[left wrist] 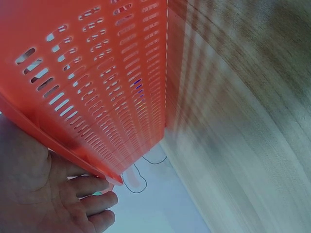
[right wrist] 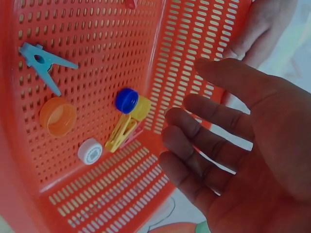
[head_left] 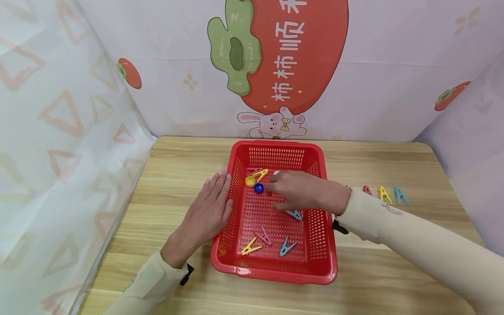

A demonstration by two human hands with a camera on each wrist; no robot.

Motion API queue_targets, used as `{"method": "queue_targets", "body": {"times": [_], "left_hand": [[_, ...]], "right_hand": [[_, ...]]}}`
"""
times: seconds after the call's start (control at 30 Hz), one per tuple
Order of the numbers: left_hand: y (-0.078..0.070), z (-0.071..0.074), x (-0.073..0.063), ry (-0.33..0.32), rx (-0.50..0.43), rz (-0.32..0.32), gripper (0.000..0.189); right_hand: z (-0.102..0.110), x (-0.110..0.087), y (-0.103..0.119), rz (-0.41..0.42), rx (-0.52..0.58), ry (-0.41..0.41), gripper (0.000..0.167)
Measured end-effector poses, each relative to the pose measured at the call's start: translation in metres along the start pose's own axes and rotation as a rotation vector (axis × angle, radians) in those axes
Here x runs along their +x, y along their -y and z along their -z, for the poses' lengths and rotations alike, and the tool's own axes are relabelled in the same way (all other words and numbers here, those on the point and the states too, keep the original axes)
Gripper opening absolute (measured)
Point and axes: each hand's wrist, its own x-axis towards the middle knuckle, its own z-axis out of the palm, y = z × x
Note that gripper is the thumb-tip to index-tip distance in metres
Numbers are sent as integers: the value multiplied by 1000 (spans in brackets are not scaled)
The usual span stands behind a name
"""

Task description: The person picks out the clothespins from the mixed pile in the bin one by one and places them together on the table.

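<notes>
A red plastic basket [head_left: 275, 276] with slotted walls stands on the table. My left hand [head_left: 208, 209] rests on its left rim, fingers straight. Over the basket's inside hovers my right hand [head_left: 295, 189], its fingers loosely bent and holding nothing in the right wrist view. Below it lie a blue bottle cap [right wrist: 127, 100], a yellow cap [head_left: 250, 181], an orange cap [right wrist: 57, 116], a white cap [right wrist: 90, 151] and a light blue clothespin [right wrist: 43, 65]. A yellow clothespin [right wrist: 120, 133] overlaps a pink one [right wrist: 132, 138]. Nearer the front are yellow [head_left: 250, 247], pink [head_left: 264, 236] and blue clothespins [head_left: 287, 246].
Right of the basket, a red clothespin [head_left: 367, 190], a yellow clothespin [head_left: 384, 194] and a blue clothespin [head_left: 400, 195] lie in a row on the wooden table [head_left: 185, 162]. My right forearm partly covers that side. A printed backdrop [head_left: 177, 100] rises behind the table.
</notes>
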Motion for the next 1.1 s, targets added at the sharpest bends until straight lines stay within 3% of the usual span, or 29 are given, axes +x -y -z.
{"method": "queue_targets", "body": {"times": [0.53,0.77,1.1], "left_hand": [[1,-1,0,0,25,-4,76],[2,0,0,4,10,-8,73],[2,-1,0,4,25,-15,71]], "right_hand": [[-15,31,19,204,-29,257,37],[-21,41,20,308,-48,292,47],[-31,49,23,350,-115,322,50]]}}
